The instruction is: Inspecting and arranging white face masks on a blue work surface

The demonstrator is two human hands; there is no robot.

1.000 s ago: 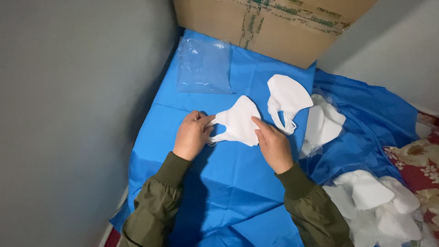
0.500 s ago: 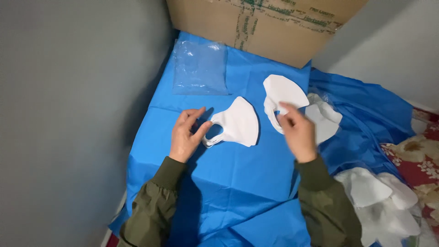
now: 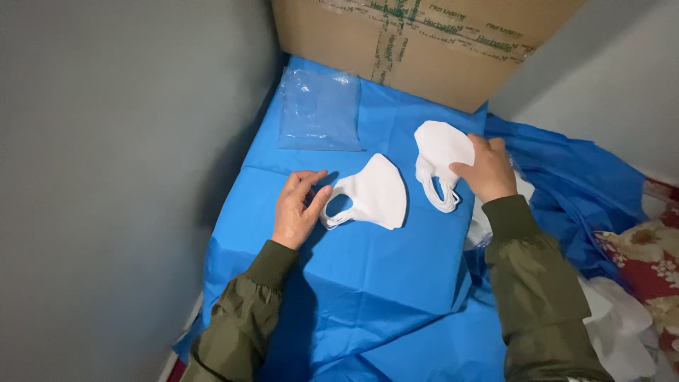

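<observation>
Viewed from beside the person, going left to right:

1. A clear plastic bag [image 3: 320, 110] lies flat at the 11 o'clock part of the blue sheet [image 3: 368, 283], well apart from both hands.
2. The left hand [image 3: 298, 209] rests on the sheet at 9 o'clock of the middle. Its fingers are loosely spread and hold nothing; thumb and forefinger lie just at the ear loop of the flat mask [image 3: 373, 194].
3. The flat mask lies folded at the centre of the sheet, rounded edge toward 3 o'clock, loops toward the left hand.
4. The second mask [image 3: 440, 159] sits at 1 o'clock of the flat mask, near but apart from it. The right hand [image 3: 486, 170] is partly closed on its right edge, thumb on top, loops hanging toward 6 o'clock.
5. A cardboard box [image 3: 424, 42] stands at 12 o'clock; more white masks [image 3: 622, 325] lie at 4 o'clock off the sheet.

Judged step: one mask is laid down and the second is being gripped. The next move calls for a firm pinch by the right hand while the left steadies the flat mask by its loop.
</observation>
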